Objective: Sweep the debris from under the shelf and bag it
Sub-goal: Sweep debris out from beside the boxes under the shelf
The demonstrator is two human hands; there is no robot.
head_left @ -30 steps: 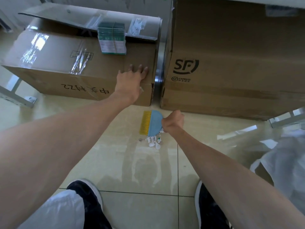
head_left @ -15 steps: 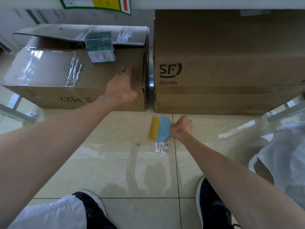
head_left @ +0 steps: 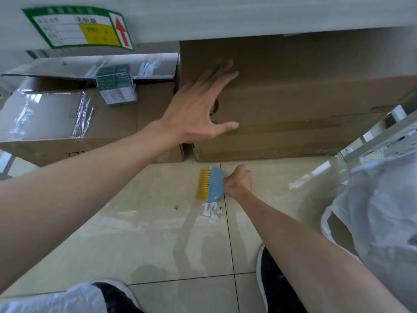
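Observation:
My right hand [head_left: 238, 182] is closed around the handle of a small blue hand brush [head_left: 212, 185] with yellow bristles, held low over the tiled floor. Just below the brush lies a little heap of white paper scraps [head_left: 211, 211]. A single dark crumb [head_left: 176, 207] sits to the left of the heap. My left hand [head_left: 200, 107] is spread open with fingers apart, in front of the front face of the large right cardboard box [head_left: 304, 98] under the white shelf [head_left: 225, 16]. A white plastic bag [head_left: 379, 213] lies at the right.
A second, opened cardboard box [head_left: 56, 123] with tape and a green-and-white packet [head_left: 116, 86] on top stands at the left under the shelf. White shelf legs [head_left: 383, 132] show at the right. My two dark shoes [head_left: 277, 283] are on the tiles at the bottom.
My left hand left the left box and swung right, now spread in front of the large right box. The brush and scraps have stayed in about the same place on the floor; the view tilted upward.

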